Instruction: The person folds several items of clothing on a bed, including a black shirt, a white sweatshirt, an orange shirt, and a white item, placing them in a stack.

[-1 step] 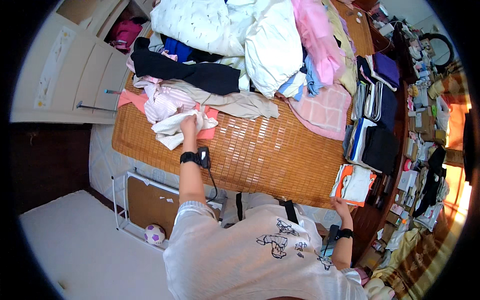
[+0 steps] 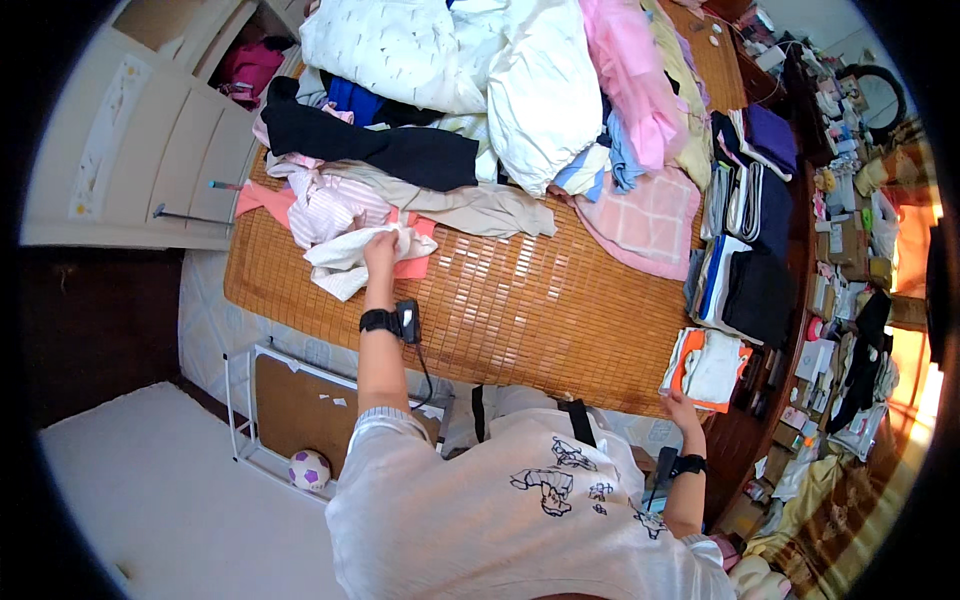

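My left hand (image 2: 381, 250) is closed on a crumpled white garment (image 2: 340, 262) at the left of the woven mat. Beneath and beside that garment lie a coral-orange cloth (image 2: 412, 267) and a pink-and-white striped shirt (image 2: 340, 205). At the right front edge, my right hand (image 2: 684, 412) has its fingers closed at the lower left corner of a small stack of folded white and orange clothes (image 2: 714, 368). The fingertips are partly hidden there. Beige trousers (image 2: 485, 207) and black trousers (image 2: 370, 145) stretch out beyond my left hand.
A large heap of white bedding (image 2: 400, 50) and pink tulle (image 2: 630, 80) covers the far side of the mat (image 2: 500, 310). Folded piles (image 2: 762, 285) line the right edge, beside crowded shelves (image 2: 850, 240). White cabinets (image 2: 150, 140) stand left. A ball (image 2: 309, 469) lies by a white-framed rack (image 2: 240, 440) below.
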`<state>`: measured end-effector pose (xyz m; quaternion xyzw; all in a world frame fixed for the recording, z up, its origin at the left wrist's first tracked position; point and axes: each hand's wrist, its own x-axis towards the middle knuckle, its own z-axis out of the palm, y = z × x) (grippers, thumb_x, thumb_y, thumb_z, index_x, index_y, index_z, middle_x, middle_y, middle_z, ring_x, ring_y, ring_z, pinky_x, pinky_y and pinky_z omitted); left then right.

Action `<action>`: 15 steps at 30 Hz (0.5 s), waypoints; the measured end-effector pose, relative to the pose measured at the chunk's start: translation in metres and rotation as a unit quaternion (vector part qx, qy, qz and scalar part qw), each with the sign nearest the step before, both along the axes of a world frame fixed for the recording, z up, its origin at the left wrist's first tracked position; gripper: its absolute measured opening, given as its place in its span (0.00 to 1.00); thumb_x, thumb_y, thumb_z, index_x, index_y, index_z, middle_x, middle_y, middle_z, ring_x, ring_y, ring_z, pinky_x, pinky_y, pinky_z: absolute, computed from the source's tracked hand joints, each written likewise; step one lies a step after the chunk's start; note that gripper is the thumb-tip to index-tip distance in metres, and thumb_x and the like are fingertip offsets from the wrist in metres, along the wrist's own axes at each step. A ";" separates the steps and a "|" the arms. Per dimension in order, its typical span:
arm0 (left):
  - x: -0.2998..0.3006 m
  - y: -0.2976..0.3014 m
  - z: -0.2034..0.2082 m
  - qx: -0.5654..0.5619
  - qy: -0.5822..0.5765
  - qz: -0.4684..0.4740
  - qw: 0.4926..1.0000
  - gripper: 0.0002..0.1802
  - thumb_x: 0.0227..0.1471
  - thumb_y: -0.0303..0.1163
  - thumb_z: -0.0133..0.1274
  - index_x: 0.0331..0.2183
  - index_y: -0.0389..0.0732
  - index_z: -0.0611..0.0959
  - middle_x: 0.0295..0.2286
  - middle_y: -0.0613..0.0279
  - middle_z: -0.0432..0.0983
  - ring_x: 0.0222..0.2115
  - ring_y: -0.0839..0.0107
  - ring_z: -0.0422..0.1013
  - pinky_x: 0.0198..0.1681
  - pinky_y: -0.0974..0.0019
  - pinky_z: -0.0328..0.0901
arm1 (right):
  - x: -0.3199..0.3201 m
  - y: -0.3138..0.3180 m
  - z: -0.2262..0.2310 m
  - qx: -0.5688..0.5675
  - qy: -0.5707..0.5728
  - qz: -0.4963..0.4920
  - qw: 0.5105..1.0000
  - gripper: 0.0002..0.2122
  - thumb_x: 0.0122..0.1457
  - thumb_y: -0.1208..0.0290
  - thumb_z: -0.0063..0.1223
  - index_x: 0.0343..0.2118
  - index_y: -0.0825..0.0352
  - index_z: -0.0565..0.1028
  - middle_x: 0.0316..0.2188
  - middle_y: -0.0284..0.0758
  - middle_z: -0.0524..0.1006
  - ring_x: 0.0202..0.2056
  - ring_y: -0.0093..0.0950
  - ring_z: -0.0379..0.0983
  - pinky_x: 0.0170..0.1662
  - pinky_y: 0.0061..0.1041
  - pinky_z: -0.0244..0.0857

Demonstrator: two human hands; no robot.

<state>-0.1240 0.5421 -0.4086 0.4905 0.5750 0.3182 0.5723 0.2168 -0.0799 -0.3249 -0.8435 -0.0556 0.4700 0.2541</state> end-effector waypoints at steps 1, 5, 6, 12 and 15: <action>0.005 -0.010 0.022 0.004 -0.001 -0.002 1.000 0.09 0.42 0.32 0.50 0.16 0.38 0.75 0.13 0.70 0.64 0.14 0.80 0.59 0.17 0.73 0.53 | 0.002 0.013 0.001 0.005 -0.039 0.064 0.997 0.10 0.53 0.69 0.45 0.36 0.68 0.70 0.22 0.27 0.70 0.23 0.16 0.63 0.26 0.16 0.58; 0.023 -0.055 0.104 -0.023 0.024 -0.276 0.961 0.11 0.43 0.33 0.49 0.15 0.38 0.75 0.13 0.71 0.67 0.16 0.82 0.61 0.20 0.77 0.55 | -0.015 0.115 0.056 0.098 -0.021 0.137 0.986 0.12 0.50 0.70 0.50 0.37 0.69 0.69 0.22 0.27 0.68 0.25 0.17 0.62 0.28 0.19 0.59; 0.042 -0.070 0.126 -0.024 -0.002 -0.329 0.944 0.11 0.44 0.33 0.49 0.15 0.38 0.74 0.13 0.71 0.66 0.17 0.82 0.62 0.21 0.78 0.56 | -0.018 0.134 0.073 0.104 -0.026 0.145 0.984 0.13 0.49 0.71 0.51 0.38 0.69 0.69 0.23 0.27 0.68 0.25 0.18 0.62 0.30 0.20 0.59; 0.100 -0.129 0.216 -0.094 -0.098 -0.604 0.785 0.05 0.42 0.27 0.50 0.20 0.36 0.75 0.17 0.72 0.67 0.18 0.83 0.64 0.23 0.79 0.59 | -0.022 0.225 0.109 0.336 -0.274 0.324 0.841 0.31 0.38 0.68 0.57 0.49 0.64 0.62 0.48 0.44 0.62 0.50 0.38 0.58 0.52 0.32 0.51; 0.117 -0.153 0.252 -0.098 -0.119 -0.662 0.733 0.05 0.42 0.27 0.49 0.21 0.36 0.75 0.18 0.72 0.67 0.19 0.83 0.64 0.23 0.78 0.60 | -0.034 0.239 0.151 0.281 -0.333 0.382 0.815 0.39 0.32 0.62 0.59 0.54 0.55 0.56 0.54 0.42 0.52 0.55 0.43 0.47 0.54 0.41 0.40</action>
